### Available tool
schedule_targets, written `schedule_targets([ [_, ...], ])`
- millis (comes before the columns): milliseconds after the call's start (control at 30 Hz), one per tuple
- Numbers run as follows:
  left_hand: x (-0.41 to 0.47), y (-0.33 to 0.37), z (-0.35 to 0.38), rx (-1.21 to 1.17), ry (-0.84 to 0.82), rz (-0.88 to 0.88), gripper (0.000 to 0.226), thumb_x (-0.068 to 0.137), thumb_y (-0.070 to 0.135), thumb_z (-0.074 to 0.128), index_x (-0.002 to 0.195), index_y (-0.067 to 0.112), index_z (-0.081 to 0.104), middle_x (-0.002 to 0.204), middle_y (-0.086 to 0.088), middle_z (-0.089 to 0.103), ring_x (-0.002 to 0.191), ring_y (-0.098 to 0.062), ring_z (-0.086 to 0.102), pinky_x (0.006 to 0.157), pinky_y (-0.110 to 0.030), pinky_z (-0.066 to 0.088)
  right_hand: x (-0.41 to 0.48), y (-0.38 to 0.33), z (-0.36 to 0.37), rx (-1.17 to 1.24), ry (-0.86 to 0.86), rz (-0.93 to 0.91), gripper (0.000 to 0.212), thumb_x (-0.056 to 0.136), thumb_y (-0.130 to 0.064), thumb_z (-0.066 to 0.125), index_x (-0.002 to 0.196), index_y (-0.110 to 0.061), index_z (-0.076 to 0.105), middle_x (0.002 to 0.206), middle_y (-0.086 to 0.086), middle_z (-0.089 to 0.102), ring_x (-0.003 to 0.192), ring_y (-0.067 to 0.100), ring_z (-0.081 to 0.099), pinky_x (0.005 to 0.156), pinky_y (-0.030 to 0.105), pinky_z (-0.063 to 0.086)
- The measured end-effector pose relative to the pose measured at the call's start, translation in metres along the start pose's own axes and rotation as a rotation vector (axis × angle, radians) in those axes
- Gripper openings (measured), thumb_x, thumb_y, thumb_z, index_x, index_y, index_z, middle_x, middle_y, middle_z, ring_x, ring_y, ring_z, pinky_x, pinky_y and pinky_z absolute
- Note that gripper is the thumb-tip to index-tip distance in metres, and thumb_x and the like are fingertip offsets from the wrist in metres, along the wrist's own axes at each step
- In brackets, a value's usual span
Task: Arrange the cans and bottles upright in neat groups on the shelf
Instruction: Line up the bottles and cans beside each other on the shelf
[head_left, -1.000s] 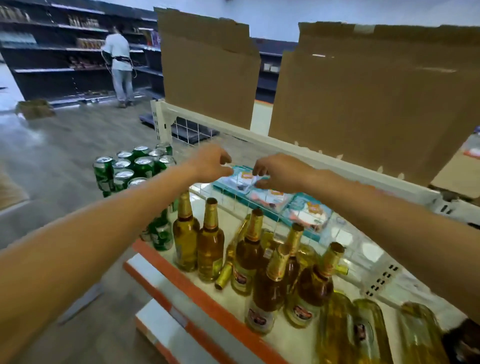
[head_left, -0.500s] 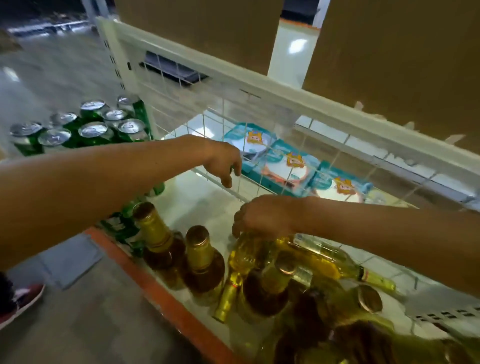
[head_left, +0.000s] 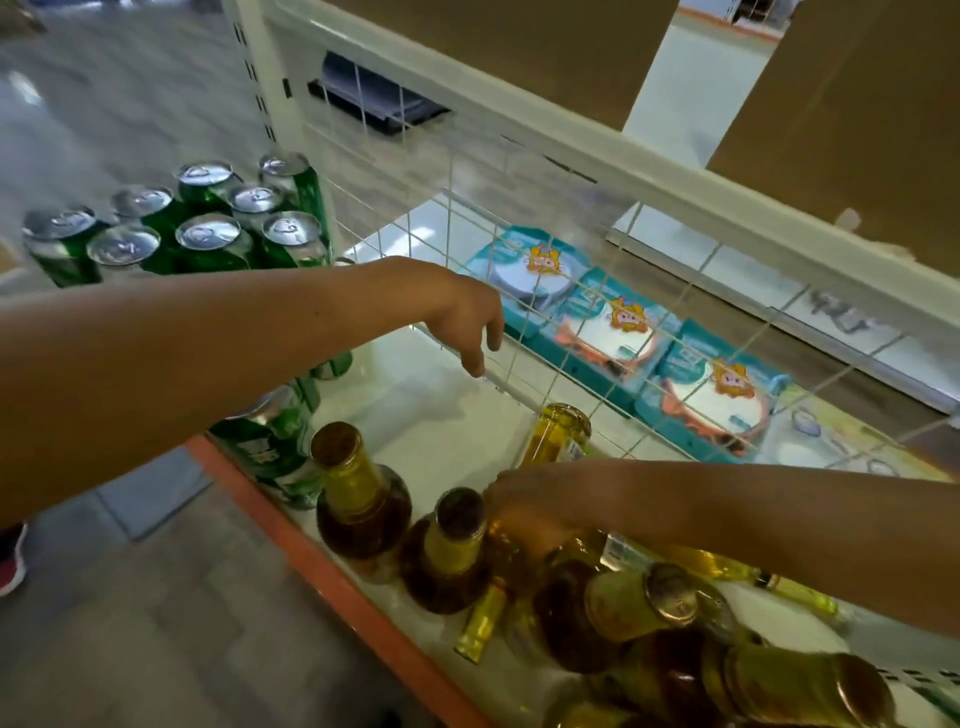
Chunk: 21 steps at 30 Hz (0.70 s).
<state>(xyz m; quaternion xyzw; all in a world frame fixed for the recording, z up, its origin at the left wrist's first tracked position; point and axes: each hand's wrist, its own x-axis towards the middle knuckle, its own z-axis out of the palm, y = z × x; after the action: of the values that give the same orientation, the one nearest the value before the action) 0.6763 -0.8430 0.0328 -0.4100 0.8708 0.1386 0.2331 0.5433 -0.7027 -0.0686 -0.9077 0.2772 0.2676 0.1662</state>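
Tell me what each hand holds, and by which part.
Left hand holds nothing. Right hand appears to grip the tilted pale yellow bottle about its middle; its fingers are hidden.

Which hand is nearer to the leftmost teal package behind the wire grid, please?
Left. The left hand hangs just in front of the teal package; the right hand is down among the bottles.

You face green metal cans with silver tops, amber glass bottles with gold foil necks, a white shelf board edged orange, and teal packets bearing orange cartoons.
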Motion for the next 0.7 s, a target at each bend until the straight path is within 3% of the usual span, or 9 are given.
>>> schedule_targets([
  [133, 0.003, 0.000, 0.009, 0.026, 0.006, 0.001, 0.053, 0.091, 0.037, 0.067, 0.139, 0.024, 0.052, 0.133, 0.000, 0.055, 0.106, -0.013, 0.046, 0.101, -0.033, 0.044, -0.006, -0.001, -0.005, -0.034, 0.006, -0.081, 0.024, 0.080, -0.032, 0.072, 0.103, -0.027, 0.068, 0.090, 0.000, 0.067, 0.078, 0.024, 0.063, 0.067, 0.039, 0.053],
  [267, 0.005, -0.003, 0.012, 0.029, 0.008, 0.001, 0.052, 0.091, 0.035, 0.067, 0.140, 0.024, 0.051, 0.135, 0.001, 0.054, 0.110, -0.013, 0.046, 0.101, -0.031, 0.042, -0.005, -0.008, -0.009, -0.065, -0.037, -0.043, 0.019, 0.087, -0.028, 0.068, 0.105, -0.022, 0.068, 0.093, 0.003, 0.068, 0.081, 0.024, 0.064, 0.075, 0.044, 0.056],
  [400, 0.001, -0.007, 0.009, 0.002, -0.021, -0.019, 0.053, 0.091, 0.032, 0.069, 0.140, 0.024, 0.052, 0.134, 0.000, 0.057, 0.113, -0.014, 0.051, 0.098, -0.029, 0.042, -0.017, -0.006, -0.042, -0.144, -0.232, -0.175, 0.037, 0.095, -0.025, 0.060, 0.130, -0.012, 0.058, 0.125, 0.009, 0.060, 0.115, 0.026, 0.055, 0.100, 0.038, 0.043],
  [500, -0.001, -0.008, 0.007, -0.043, -0.049, -0.013, 0.054, 0.090, 0.029, 0.070, 0.140, 0.024, 0.051, 0.132, 0.002, 0.059, 0.107, -0.013, 0.052, 0.091, -0.024, 0.040, -0.038, 0.010, -0.058, -0.013, -0.123, -0.162, 0.050, 0.088, -0.021, 0.068, 0.136, -0.016, 0.052, 0.131, 0.006, 0.056, 0.121, 0.023, 0.050, 0.102, 0.036, 0.041],
  [633, 0.006, -0.004, 0.009, -0.119, -0.057, 0.036, 0.064, 0.087, 0.027, 0.074, 0.144, 0.027, 0.045, 0.133, 0.002, 0.060, 0.110, -0.016, 0.056, 0.094, -0.027, 0.043, -0.072, 0.029, -0.075, 0.191, 0.108, -0.043, 0.045, 0.084, -0.024, 0.072, 0.126, -0.021, 0.056, 0.117, -0.002, 0.061, 0.102, 0.013, 0.054, 0.081, 0.028, 0.043],
  [700, 0.012, 0.000, 0.013, -0.149, -0.100, 0.063, 0.071, 0.085, 0.028, 0.076, 0.147, 0.029, 0.041, 0.134, 0.002, 0.059, 0.115, -0.018, 0.056, 0.096, -0.030, 0.044, -0.086, 0.044, -0.080, 0.290, 0.294, 0.045, 0.049, 0.083, -0.033, 0.075, 0.127, -0.023, 0.057, 0.117, -0.005, 0.065, 0.102, 0.013, 0.059, 0.083, 0.028, 0.049],
])
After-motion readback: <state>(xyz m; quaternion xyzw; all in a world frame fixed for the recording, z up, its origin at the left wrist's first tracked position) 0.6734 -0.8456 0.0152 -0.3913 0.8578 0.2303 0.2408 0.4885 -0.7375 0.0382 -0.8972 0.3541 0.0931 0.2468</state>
